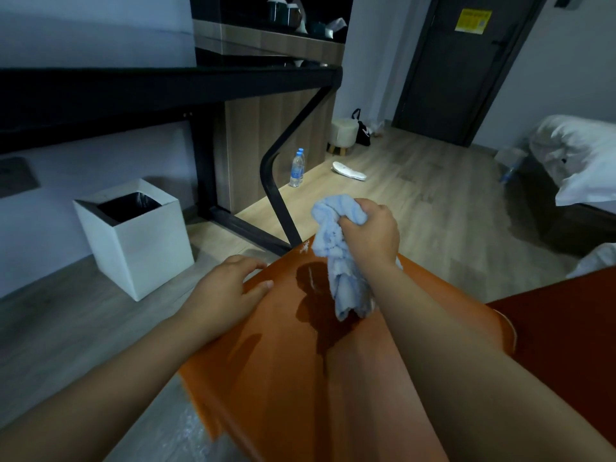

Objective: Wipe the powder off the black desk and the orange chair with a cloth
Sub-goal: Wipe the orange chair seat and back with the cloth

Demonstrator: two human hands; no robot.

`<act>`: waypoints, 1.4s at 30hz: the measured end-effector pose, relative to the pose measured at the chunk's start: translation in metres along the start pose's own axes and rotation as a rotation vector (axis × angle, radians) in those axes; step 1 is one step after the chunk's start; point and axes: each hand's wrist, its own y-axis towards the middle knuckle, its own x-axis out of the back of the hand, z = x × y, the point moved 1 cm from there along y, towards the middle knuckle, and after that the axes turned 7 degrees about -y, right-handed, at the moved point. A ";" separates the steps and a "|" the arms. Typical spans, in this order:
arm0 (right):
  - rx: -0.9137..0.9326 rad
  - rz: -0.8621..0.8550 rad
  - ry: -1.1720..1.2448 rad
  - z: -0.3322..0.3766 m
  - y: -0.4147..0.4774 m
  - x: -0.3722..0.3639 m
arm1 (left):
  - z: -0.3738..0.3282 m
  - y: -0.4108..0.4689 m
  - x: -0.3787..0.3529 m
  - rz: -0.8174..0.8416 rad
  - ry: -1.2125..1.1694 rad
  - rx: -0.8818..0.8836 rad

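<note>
The orange chair (pixel 286 355) fills the lower middle of the view, its glossy seat below me. A small patch of white powder (pixel 305 246) lies at its far corner. My right hand (pixel 371 233) grips a bunched light blue cloth (pixel 336 258), which hangs down above the seat near the powder. My left hand (pixel 226 288) rests on the chair's left edge, fingers spread over the rim. The black desk (pixel 140 85) runs across the upper left, seen from low down; its top surface is hidden from here.
A white square bin (pixel 140 248) with a black liner stands on the floor at left. The desk's black metal leg (pixel 280 195) slants down just beyond the chair. Two water bottles (pixel 296 170), a slipper (pixel 348 171), a small stool (pixel 343 135) and a bed (pixel 580 161) at right.
</note>
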 end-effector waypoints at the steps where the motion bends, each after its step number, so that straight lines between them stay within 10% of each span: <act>1: -0.014 -0.011 -0.014 -0.001 -0.005 0.012 | -0.006 -0.007 0.001 0.001 -0.006 -0.011; 21: -0.413 -0.191 -0.409 -0.074 -0.148 0.146 | -0.072 -0.099 -0.014 0.047 -0.023 -0.148; 26: -0.690 0.095 -0.464 -0.104 -0.165 0.133 | -0.057 -0.091 -0.025 0.077 -0.028 -0.124; 42: -0.479 0.040 -0.473 -0.109 -0.155 0.070 | -0.009 -0.061 -0.037 0.073 -0.073 -0.086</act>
